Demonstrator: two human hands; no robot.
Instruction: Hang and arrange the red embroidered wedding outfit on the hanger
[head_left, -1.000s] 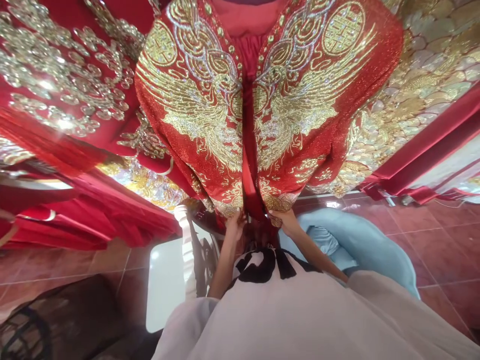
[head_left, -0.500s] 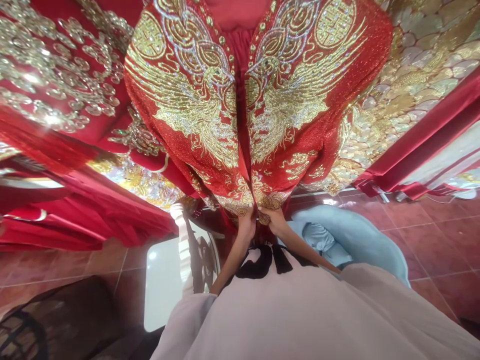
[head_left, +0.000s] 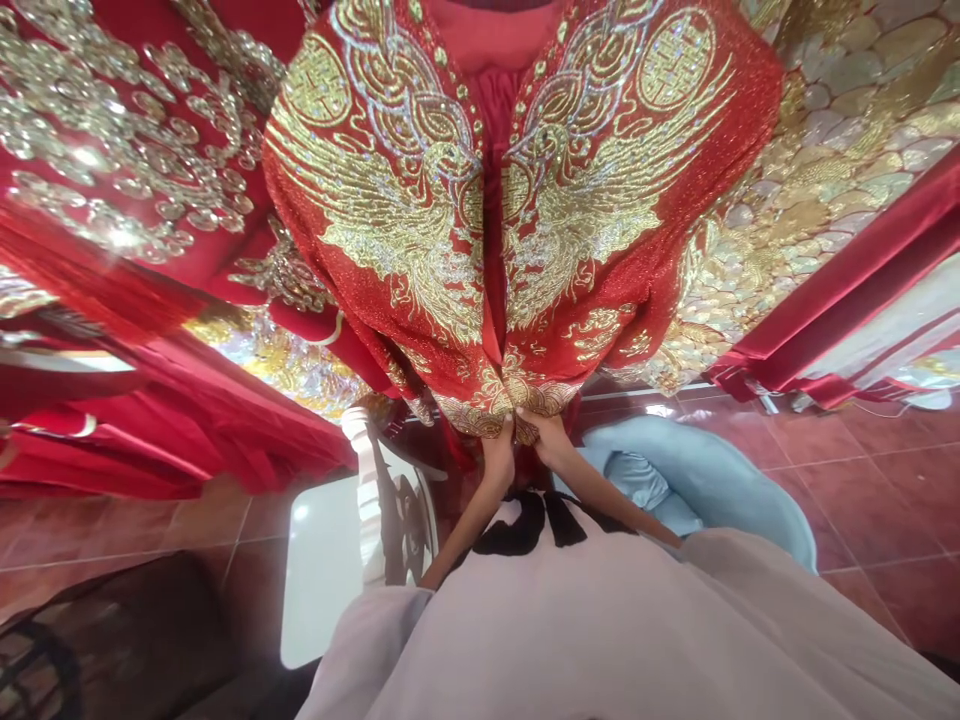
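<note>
A red jacket point(head_left: 630, 250) with gold and silver bird embroidery hangs upright in front of me, its front edges parted at the chest and close together at the hem. My left hand point(head_left: 498, 452) pinches the hem's left front edge, thumb on top. Beside it, my right hand point(head_left: 546, 436) grips the right front edge in the same way. Both hands are closed and nearly touching at the centre. The fingers behind the cloth are hidden. A darker red cloth shows inside the jacket's opening.
Beaded red garments point(head_left: 135, 150) hang at the left, and a gold scale-patterned garment point(head_left: 847, 170) at the right. A white chair point(head_left: 322, 570) stands to my left on the tiled floor. A pale blue rounded seat point(head_left: 757, 490) is close on my right.
My left hand has shifted slightly right, bringing the two front edges of the hem closer together. The view has moved a little; both hands still grip the jacket.
</note>
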